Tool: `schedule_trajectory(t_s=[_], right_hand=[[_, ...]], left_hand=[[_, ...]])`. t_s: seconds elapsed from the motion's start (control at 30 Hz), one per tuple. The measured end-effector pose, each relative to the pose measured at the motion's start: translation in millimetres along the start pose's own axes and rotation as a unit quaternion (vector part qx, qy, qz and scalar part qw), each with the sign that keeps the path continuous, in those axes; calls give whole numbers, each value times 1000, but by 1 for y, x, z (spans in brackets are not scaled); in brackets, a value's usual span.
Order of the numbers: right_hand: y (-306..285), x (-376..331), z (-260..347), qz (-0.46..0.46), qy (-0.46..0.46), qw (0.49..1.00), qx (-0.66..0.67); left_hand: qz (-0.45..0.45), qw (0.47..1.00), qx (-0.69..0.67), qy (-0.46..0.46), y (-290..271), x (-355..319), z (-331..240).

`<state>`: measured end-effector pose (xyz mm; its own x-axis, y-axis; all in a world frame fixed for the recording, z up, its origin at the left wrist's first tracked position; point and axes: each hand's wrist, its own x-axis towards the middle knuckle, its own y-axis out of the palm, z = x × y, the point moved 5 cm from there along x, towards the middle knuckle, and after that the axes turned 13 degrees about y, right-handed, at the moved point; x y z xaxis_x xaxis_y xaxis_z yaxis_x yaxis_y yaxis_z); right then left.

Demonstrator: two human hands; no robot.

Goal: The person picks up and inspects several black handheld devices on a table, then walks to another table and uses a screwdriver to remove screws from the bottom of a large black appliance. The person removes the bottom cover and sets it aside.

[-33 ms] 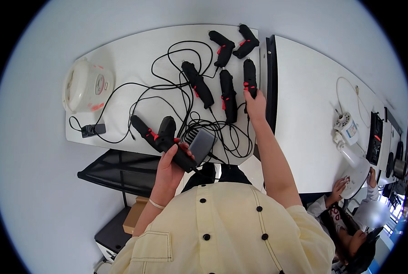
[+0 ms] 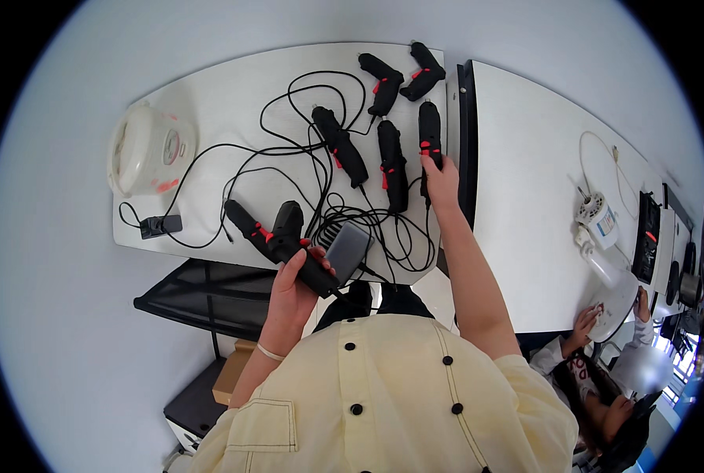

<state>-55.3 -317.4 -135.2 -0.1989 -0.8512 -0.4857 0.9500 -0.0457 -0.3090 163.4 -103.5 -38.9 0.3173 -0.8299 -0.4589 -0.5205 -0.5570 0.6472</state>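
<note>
The left hand (image 2: 290, 296) grips an electric screwdriver (image 2: 287, 229) left of the grey box (image 2: 349, 251); the right hand (image 2: 442, 183) clasps a second screwdriver (image 2: 430, 122) rightward (looped cables (image 2: 344, 211) crowd the box).

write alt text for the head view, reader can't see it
A person's left hand holds a black power tool with red buttons, while the right hand grasps a straight black-and-red power tool at a white table. Similar tools and tangled black cables lie nearby, with a rounded white rice cooker at left.
</note>
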Motion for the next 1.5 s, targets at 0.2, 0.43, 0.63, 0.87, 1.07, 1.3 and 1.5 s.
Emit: schedule_trajectory(t_s=[0.2,0.43,0.63,0.87,1.07,1.3,1.5], right_hand=[[3,-12,-7,183,116,936,276],[9,-6,-8,127,42,970,205],[12,16,-31,68,78,979,176],[4,6,-17,98,83,976,178],[7,11,-19,69,89,977,183],[18,27,-25,-17,73,995,66],[19,30,-17,-96,24,995,-19]], left_hand=[[13,1000,-5,-5,0,-1,0],[40,999,-24,-6,1,-7,1],[90,996,13,-2,11,-3,0],[92,995,26,6,6,2,-3],[88,996,27,4,11,3,-5],[85,996,-5,-12,8,7,-5],[71,997,6,-2,3,6,-6]])
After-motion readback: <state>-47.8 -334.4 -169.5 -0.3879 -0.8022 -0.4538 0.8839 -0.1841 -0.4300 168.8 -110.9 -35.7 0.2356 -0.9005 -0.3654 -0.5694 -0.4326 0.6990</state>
